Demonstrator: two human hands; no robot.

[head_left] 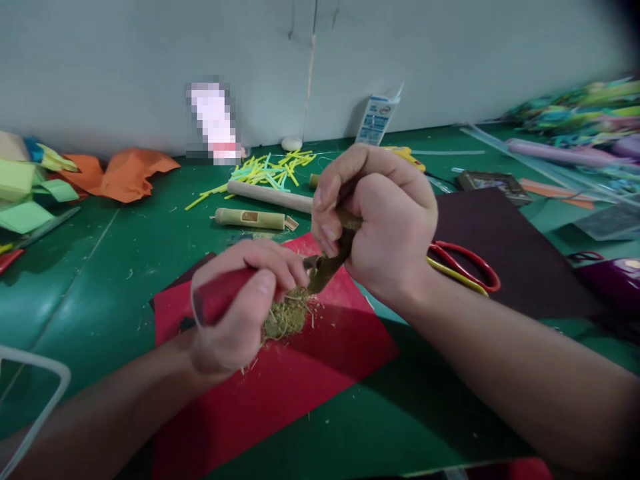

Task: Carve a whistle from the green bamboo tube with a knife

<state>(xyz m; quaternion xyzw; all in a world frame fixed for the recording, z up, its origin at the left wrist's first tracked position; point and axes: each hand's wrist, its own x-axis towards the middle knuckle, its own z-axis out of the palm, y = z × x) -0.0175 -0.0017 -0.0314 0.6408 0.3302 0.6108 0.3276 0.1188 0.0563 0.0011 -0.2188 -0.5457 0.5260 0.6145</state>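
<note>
My left hand [245, 293] is closed around the thick red handle of a carving knife [220, 293]. Its dark tip meets the lower end of a short bamboo tube [327, 267], though fingers cover most of the blade. Curled around the tube's upper part, my right hand [385, 213] keeps it tilted, low end to the left. Right below lies a heap of greenish bamboo shavings [287, 317] on a sheet of red paper [300, 393]. Another bamboo tube [253, 219], with a rectangular notch cut in it, rests farther back on the green table.
A wooden rod [270, 195] and yellow strips [255, 172] lie behind my hands. Red-handled scissors [470, 267] sit on dark paper [515, 247] at right. Orange crumpled paper [130, 173] is at left. A blue-white carton [376, 120] leans on the wall.
</note>
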